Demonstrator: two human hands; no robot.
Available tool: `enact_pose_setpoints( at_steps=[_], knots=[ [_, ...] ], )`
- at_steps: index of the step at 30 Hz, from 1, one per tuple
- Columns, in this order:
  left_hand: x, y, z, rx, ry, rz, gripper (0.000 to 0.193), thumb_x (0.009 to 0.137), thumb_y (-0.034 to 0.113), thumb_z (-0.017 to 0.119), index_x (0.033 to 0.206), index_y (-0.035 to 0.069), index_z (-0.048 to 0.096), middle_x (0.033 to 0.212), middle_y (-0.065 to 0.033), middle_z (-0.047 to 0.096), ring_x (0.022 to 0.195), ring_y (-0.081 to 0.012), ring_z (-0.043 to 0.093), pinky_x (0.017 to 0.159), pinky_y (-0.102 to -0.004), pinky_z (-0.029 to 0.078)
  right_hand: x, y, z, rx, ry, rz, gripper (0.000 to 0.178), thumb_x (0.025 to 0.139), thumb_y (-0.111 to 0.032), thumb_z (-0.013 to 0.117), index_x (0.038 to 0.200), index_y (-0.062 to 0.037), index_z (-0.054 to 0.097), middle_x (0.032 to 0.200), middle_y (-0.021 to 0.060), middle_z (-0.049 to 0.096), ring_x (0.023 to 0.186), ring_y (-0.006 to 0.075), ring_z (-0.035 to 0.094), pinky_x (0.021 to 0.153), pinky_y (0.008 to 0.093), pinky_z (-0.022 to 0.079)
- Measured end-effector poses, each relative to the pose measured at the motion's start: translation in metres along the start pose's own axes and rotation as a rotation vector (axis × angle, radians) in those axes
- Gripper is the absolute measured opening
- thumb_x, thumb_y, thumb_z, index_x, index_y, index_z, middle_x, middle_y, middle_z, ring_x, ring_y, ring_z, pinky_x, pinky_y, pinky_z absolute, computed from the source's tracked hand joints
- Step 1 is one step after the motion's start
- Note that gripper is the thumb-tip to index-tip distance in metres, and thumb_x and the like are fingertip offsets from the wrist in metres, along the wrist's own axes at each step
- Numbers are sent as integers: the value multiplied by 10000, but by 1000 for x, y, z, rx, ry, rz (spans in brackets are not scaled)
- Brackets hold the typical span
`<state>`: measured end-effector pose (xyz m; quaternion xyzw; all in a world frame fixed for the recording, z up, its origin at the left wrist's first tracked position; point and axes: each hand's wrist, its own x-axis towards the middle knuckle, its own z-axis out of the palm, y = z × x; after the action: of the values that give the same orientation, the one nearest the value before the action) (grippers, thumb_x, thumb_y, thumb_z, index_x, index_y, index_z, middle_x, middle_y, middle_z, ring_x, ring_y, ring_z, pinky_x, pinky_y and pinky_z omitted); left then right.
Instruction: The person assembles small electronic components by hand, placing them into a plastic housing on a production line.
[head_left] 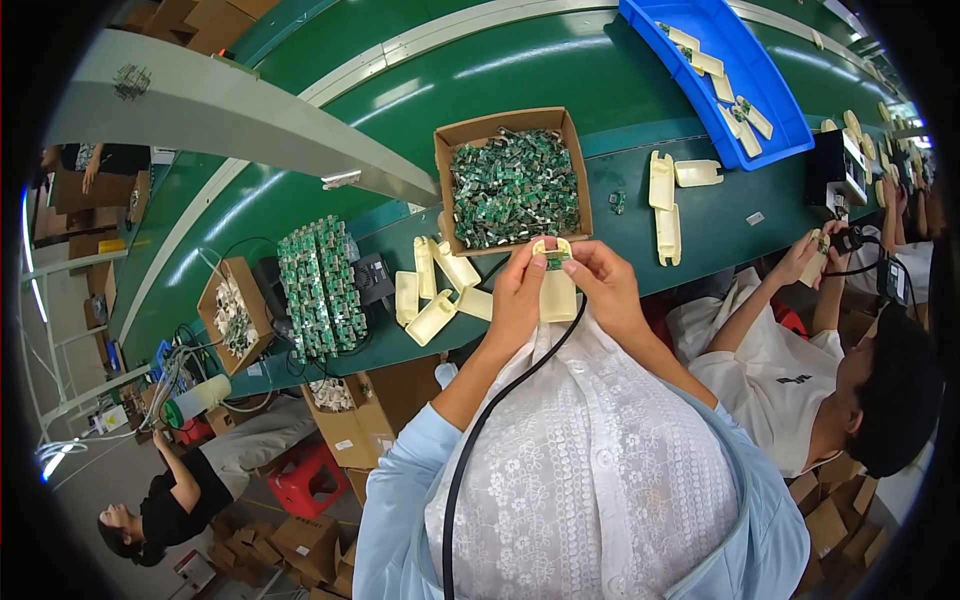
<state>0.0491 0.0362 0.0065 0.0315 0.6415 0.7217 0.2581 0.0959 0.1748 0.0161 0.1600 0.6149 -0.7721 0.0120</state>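
"Cream shell (pixel 558 299): where, from the cardboard box (pixel 470 131)?"
"On its near side. I see left hand (pixel 517 287) and right hand (pixel 611 288) pinching the shell between their fingers, green board (pixel 555 262) by the thumbs."

Shines bright, reads clear mid-frame, warps toward the rim.
Glints in long white streaks off the green surface (pixel 480 90); glares at the tube light (pixel 38 303) on the left edge; looks sharp around the cream casing (pixel 557 302); softens toward the far right; bends straight edges and drops to black around the fisheye circle.
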Motion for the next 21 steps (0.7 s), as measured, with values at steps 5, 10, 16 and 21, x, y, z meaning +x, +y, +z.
enact_pose_setpoints(
  at_steps=[5, 10, 16, 21],
  knots=[
    [4, -3, 6, -56, 7, 11, 319, 990, 173, 430, 1222, -19, 533, 1148, -78, 563, 1049, -128, 531, 918, -247, 404, 2, -3, -4, 52, 2, 17, 264, 913, -101, 569, 1138, 37, 562, 988, 59, 640, 869, 88, 587, 790, 237, 472],
    [4, 1, 0, 113, 76, 92, 314, 986, 171, 437, 1225, -6, 539, 1130, -82, 570, 1012, -142, 547, 870, -264, 438, 13, 6, -22, 107, 42, 71, 241, 916, -98, 558, 1118, 32, 568, 1000, 41, 631, 882, 83, 582, 805, 232, 465],
    [0, -16, -104, 614, 551, 250, 287, 957, 180, 481, 1161, -3, 568, 1033, -131, 616, 907, -215, 581, 789, -339, 470, 30, 34, -162, 182, 434, 89, 288, 896, -145, 590, 1136, 14, 588, 964, 20, 639, 800, 77, 591, 735, 223, 477],
    [2, -62, -165, 1406, 610, 253, 349, 910, 169, 496, 1211, -7, 501, 1087, -191, 564, 1037, -348, 509, 883, -466, 383, 51, 62, -269, -229, 703, 48, 267, 884, -113, 572, 1122, 3, 612, 927, 57, 663, 748, 135, 625, 706, 270, 495]
  ],
)
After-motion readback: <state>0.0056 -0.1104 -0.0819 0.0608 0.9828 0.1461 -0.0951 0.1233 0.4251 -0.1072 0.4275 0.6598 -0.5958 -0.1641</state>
